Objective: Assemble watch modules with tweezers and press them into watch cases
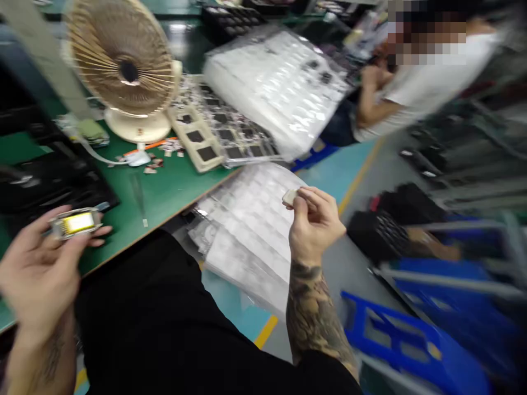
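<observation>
At the left, my left hand (pixel 53 263) is closed round a small electronic module (pixel 78 224) with a silvery frame and a bright yellow-white face turned up. My right hand (pixel 315 222), out over the aisle side, pinches a small flat whitish piece (pixel 290 197) between thumb and fingers; its kind is not clear. The two hands are well apart. On the green bench near my left hand lie tweezers (pixel 140 200), blurred, and a black fixture (pixel 53 181) stands just behind that hand.
A beige fan (pixel 123 71) stands on the green bench (pixel 173 192). Beside it are a cream tray (pixel 197 140) with dark square parts and stacked clear plastic trays (pixel 272 82). More bagged trays (pixel 251 230) sit below the bench edge. A person (pixel 428 82) sits at right; blue stools (pixel 411 334) stand nearby.
</observation>
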{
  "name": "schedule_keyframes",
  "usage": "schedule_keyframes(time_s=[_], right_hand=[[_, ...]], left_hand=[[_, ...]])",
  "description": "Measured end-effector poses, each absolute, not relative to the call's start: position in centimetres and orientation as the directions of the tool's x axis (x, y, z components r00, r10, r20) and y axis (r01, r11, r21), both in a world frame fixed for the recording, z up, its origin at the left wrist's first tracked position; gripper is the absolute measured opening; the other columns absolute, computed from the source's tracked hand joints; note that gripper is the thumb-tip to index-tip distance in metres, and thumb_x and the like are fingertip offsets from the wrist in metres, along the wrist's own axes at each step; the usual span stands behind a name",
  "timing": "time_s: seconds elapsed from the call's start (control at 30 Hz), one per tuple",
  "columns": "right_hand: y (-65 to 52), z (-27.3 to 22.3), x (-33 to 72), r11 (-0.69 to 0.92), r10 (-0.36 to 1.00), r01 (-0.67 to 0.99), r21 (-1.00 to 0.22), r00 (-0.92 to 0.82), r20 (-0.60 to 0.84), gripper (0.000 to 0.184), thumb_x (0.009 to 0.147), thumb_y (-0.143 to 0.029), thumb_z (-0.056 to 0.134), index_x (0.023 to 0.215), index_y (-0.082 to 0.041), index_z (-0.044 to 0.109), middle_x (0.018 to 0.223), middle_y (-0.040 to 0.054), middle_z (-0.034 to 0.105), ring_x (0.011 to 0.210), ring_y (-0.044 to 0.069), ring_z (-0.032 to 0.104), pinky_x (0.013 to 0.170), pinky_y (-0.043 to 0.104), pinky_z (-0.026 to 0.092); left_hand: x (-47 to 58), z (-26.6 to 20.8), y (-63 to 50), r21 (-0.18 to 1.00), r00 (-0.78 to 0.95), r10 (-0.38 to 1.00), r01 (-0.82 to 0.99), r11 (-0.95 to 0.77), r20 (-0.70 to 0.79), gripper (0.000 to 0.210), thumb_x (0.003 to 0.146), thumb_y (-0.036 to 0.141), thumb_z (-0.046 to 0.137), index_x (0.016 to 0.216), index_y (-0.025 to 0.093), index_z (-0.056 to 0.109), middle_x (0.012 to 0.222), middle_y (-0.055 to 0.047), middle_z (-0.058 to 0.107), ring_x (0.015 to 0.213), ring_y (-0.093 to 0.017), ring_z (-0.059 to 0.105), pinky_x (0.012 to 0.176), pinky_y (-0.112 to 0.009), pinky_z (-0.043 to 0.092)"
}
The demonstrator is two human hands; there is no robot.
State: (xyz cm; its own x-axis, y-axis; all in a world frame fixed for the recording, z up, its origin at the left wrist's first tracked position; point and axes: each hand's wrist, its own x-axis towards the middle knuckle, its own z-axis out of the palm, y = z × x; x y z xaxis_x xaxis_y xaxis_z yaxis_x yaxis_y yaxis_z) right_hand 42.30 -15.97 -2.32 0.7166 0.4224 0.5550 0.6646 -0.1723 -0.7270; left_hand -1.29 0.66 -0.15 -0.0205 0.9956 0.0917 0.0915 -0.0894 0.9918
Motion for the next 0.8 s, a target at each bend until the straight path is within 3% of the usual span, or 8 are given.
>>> schedule_keyframes(time_s=[0.07, 0.17, 0.33, 0.4, 0.53, 0.7, 0.8], right_hand=[[-11.7, -1.3, 36.6, 0.163, 0.607, 0.632, -0.758, 0.541, 0.581, 0.031, 0.099, -0.027, 0.081, 0.130, -0.028, 0.083, 0.137, 0.0108, 0.073, 0.113, 0.026, 0.078, 0.087, 0.044, 0.073], [-6.3, 0.1, 28.5, 0.391, 0.808, 0.475, -0.788, 0.234, 0.541, 0.040, 0.100, -0.018, 0.079, 0.139, -0.029, 0.080, 0.139, 0.0128, 0.074, 0.125, 0.029, 0.076, 0.098, 0.049, 0.073], [0.0, 1.1, 20.3, 0.601, 0.786, 0.342, -0.722, -0.091, 0.612, 0.045, 0.102, -0.015, 0.075, 0.145, -0.028, 0.074, 0.135, 0.0127, 0.080, 0.124, 0.031, 0.078, 0.103, 0.054, 0.072], [1.6, 1.3, 18.8, 0.652, 0.748, 0.333, -0.681, -0.138, 0.649, 0.042, 0.102, -0.014, 0.075, 0.141, -0.028, 0.075, 0.134, 0.0118, 0.081, 0.123, 0.032, 0.078, 0.104, 0.056, 0.070], [3.1, 1.1, 17.4, 0.673, 0.738, 0.310, -0.671, -0.229, 0.634, 0.039, 0.101, -0.011, 0.075, 0.136, -0.029, 0.077, 0.134, 0.0102, 0.081, 0.124, 0.031, 0.076, 0.107, 0.058, 0.066], [2.6, 0.6, 17.5, 0.646, 0.762, 0.341, -0.683, -0.241, 0.601, 0.042, 0.100, -0.018, 0.079, 0.139, -0.030, 0.075, 0.141, 0.0111, 0.077, 0.130, 0.033, 0.074, 0.110, 0.059, 0.065], [2.5, 0.7, 17.9, 0.572, 0.819, 0.351, -0.741, -0.200, 0.537, 0.042, 0.103, -0.029, 0.077, 0.145, -0.026, 0.071, 0.141, 0.0145, 0.075, 0.132, 0.033, 0.073, 0.111, 0.058, 0.065]], left_hand=[[-0.2, 0.5, -0.1, 0.996, -0.044, 0.996, 0.038, -0.075, 0.077, 0.050, 0.091, 0.031, 0.095, 0.138, 0.023, 0.078, 0.113, -0.004, 0.089, 0.092, -0.026, 0.088, 0.079, -0.035, 0.078], [0.4, 0.5, 0.1, 0.997, -0.001, 0.999, -0.069, -0.037, 0.037, 0.052, 0.094, 0.032, 0.094, 0.139, 0.015, 0.074, 0.111, -0.012, 0.088, 0.092, -0.028, 0.089, 0.074, -0.031, 0.075], [-0.2, -0.2, 0.5, 0.976, 0.034, 0.999, -0.218, -0.002, 0.010, 0.051, 0.095, 0.032, 0.092, 0.140, 0.016, 0.073, 0.116, -0.013, 0.088, 0.092, -0.025, 0.088, 0.079, -0.031, 0.074], [-0.4, -0.3, 0.5, 0.965, 0.056, 0.998, -0.263, -0.005, 0.020, 0.051, 0.095, 0.029, 0.091, 0.142, 0.017, 0.073, 0.119, -0.012, 0.087, 0.092, -0.023, 0.087, 0.086, -0.032, 0.074], [-0.5, -0.3, 0.4, 0.936, 0.104, 0.992, -0.350, -0.027, 0.067, 0.050, 0.101, 0.024, 0.084, 0.149, 0.019, 0.070, 0.131, -0.013, 0.085, 0.112, -0.024, 0.086, 0.101, -0.032, 0.071], [-0.6, 0.0, 0.6, 0.935, 0.041, 0.996, -0.351, -0.058, 0.078, 0.026, 0.108, 0.026, 0.077, 0.132, 0.019, 0.077, 0.118, -0.010, 0.088, 0.103, -0.022, 0.087, 0.092, -0.031, 0.072], [-0.7, 0.1, 0.7, 0.960, 0.050, 0.994, -0.269, -0.084, 0.101, 0.030, 0.109, 0.028, 0.074, 0.138, 0.020, 0.077, 0.120, -0.010, 0.088, 0.108, -0.025, 0.087, 0.096, -0.035, 0.073]])
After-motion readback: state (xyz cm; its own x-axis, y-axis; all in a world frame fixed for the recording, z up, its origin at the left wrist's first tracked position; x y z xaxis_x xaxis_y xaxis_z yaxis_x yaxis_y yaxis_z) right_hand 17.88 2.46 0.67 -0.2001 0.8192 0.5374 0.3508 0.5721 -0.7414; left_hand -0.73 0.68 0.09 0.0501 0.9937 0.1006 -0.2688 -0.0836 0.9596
